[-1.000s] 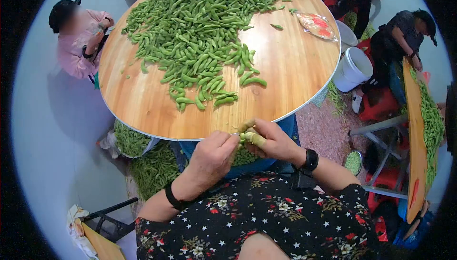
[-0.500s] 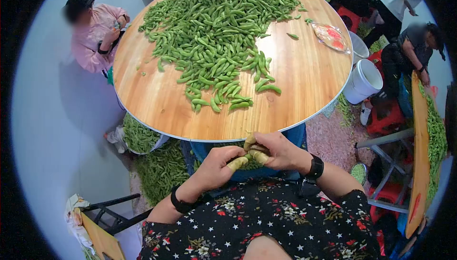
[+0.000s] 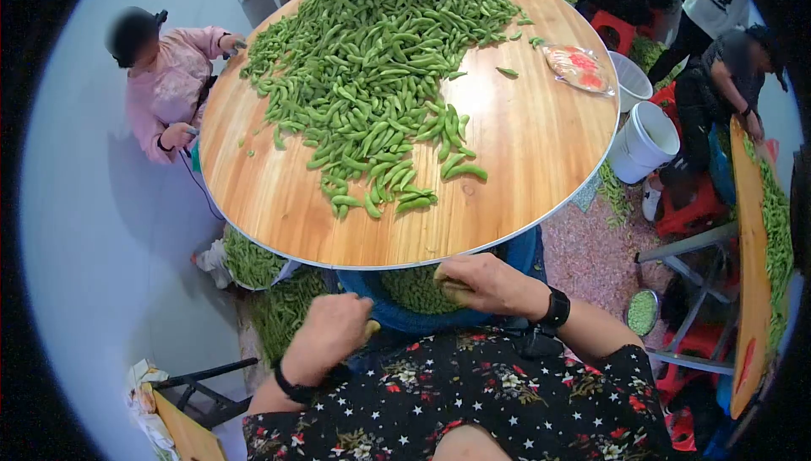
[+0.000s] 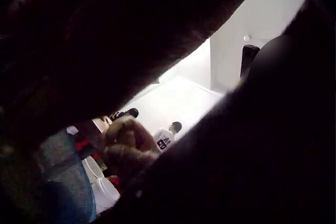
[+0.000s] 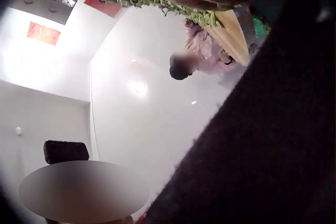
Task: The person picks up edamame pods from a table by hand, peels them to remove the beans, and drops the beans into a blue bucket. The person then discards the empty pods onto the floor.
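My left hand (image 3: 336,326), motion-blurred, is at the left of a blue tub (image 3: 405,319), its fingers bent and a yellowish covering on the thumb. Whether it holds anything I cannot tell. My right hand (image 3: 490,284) is just below the table's front edge, over the tub's right part. Its yellow-covered fingers are curled towards the thumb, and no pod shows between them. The left wrist view catches the right hand (image 4: 128,142) as a curled, blurred shape. Green pods lie in the tub. On the table (image 3: 524,165), a big heap of soybean pods (image 3: 363,64) spreads towards me.
A clear-wrapped packet (image 3: 579,70) lies at the table's right. White buckets (image 3: 644,144) stand beyond that edge. More pods (image 3: 287,317) are piled on the floor at left. A bowl of shelled beans (image 3: 642,313) sits at right. A person in pink (image 3: 173,81) is at the left edge.
My hands, together on a green pod before, have parted: the left moved away to the left and down, while the right stays near the table edge. The person in pink lowered their hands to the table.
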Action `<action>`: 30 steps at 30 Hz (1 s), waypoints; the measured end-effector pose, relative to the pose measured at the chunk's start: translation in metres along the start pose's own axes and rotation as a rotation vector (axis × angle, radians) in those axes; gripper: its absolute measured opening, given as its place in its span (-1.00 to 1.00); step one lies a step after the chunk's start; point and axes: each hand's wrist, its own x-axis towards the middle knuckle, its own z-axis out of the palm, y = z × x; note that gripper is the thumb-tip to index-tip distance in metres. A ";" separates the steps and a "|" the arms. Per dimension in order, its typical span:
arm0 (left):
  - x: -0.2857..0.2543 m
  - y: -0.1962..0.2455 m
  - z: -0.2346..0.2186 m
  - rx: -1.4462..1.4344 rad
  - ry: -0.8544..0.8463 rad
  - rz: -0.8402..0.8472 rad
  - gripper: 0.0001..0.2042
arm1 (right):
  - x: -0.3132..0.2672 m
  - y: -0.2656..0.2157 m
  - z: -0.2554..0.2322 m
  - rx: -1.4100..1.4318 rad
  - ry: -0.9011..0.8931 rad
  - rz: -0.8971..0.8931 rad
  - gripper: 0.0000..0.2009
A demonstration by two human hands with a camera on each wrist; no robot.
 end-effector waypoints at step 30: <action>0.137 -0.006 -0.068 -0.559 0.838 0.278 -0.78 | 0.026 -0.019 -0.038 0.634 0.250 0.382 -0.77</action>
